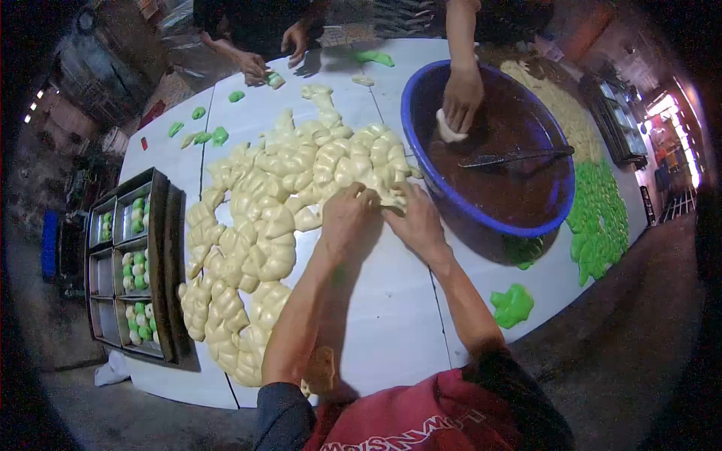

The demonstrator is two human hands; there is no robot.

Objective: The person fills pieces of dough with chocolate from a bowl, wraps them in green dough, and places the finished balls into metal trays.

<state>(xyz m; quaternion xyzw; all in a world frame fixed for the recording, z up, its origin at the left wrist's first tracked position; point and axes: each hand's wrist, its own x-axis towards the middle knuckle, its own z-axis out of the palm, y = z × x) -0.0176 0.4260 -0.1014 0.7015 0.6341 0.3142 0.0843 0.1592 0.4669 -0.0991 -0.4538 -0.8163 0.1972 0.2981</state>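
A large lumpy mass of pale cream dough (263, 195) spreads over the white table. At its right edge, my left hand (350, 216) has its fingers curled onto the dough. Close beside it, my right hand (415, 224) pinches a small bit of the same dough between thumb and fingers. The fingertips of both hands are partly hidden against the dough. Just right of my right hand stands a blue-rimmed basin (481, 212) of brown filling, with a dark stick-like tool (519, 156) lying in it.
Another person's hand (462, 98) holds pale dough over the basin. At the far edge, a co-worker's hands (256, 66) handle a green-and-white piece. A divided metal tray (154, 248) holds green-and-white balls at left. Green dough (598, 218) lies at right, with a lump (511, 305) nearer.
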